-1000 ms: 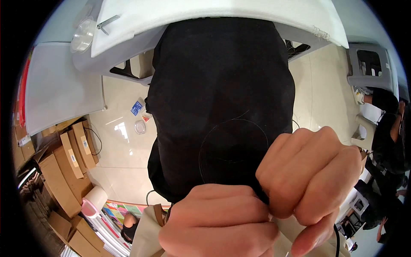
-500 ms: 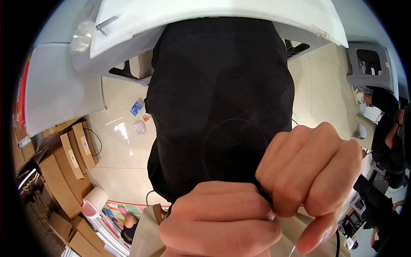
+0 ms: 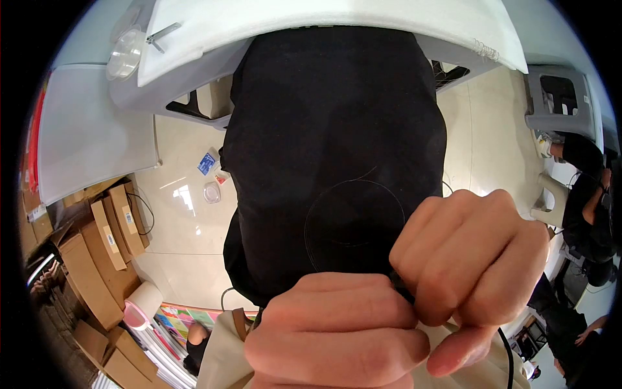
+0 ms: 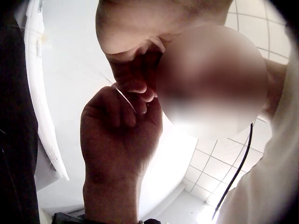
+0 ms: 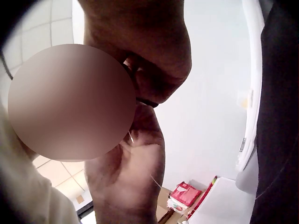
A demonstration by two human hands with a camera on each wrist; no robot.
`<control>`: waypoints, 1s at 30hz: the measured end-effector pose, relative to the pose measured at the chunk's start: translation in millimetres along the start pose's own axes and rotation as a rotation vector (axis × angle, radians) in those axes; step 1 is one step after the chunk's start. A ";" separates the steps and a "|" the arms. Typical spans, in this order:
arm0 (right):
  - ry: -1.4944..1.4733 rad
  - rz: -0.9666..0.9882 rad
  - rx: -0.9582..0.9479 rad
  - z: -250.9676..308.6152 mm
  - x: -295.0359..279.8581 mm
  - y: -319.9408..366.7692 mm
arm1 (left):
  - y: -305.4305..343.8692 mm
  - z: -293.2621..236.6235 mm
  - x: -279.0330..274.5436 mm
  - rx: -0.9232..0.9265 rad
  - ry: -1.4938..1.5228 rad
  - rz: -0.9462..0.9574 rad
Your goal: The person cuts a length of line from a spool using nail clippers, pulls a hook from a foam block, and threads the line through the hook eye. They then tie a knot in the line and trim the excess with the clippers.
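In the head view, my left hand (image 3: 337, 330) and right hand (image 3: 473, 259) are side by side, fingers curled, knuckles facing up. From them a thin, pale strand (image 3: 355, 180) loops out over black cloth (image 3: 334, 97), its loose end at the top. Seen from the left wrist, the strand (image 4: 125, 99) runs across the curled fingers of the right hand (image 4: 119, 135), with the left hand (image 4: 145, 32) above. The right wrist view has the strand (image 5: 156, 181) by the left palm (image 5: 135, 172), below the right hand (image 5: 149, 46). The fingertips' exact hold is mostly hidden.
A white-topped table (image 3: 311, 13) stands beyond the cloth, with a metal clip (image 3: 162, 37), clear container (image 3: 126, 55) and wire coil (image 3: 486, 50). Cardboard boxes (image 3: 97, 272) are at left, a grey stool (image 3: 562, 97) at right, and a person (image 3: 564, 318) at lower right.
Both hands have shifted slightly, staying close together. The right thumb now lies nearer the left hand. The strand's loop has moved a little, and the person at right has changed position.
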State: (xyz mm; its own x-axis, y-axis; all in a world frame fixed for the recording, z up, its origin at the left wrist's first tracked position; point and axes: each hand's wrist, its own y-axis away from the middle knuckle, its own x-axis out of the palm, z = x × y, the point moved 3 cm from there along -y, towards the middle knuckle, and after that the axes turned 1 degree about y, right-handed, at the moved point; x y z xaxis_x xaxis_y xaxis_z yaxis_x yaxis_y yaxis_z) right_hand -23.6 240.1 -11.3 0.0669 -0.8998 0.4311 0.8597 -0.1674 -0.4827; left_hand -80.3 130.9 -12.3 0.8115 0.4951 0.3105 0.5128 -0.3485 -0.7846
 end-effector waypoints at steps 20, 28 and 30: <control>0.477 -0.188 -0.268 -3.6 1.4 11.1 | 7.7 -23.7 21.8 -0.537 -1.053 -0.434; 0.602 -0.222 -0.282 -5.5 -4.4 10.2 | 1.5 -30.0 -0.8 -0.477 -0.318 0.034; 0.642 -0.246 -0.301 -7.0 -4.8 11.3 | -8.5 -26.9 -7.4 -0.480 -0.223 0.185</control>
State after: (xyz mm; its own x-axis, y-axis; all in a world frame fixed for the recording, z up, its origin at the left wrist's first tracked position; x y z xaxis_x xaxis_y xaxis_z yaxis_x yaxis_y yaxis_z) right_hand -17.7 239.7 -24.1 -0.4972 -0.8649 0.0684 0.6296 -0.4139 -0.6575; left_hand -83.1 108.8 6.5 0.8480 0.5292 0.0285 0.4795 -0.7432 -0.4667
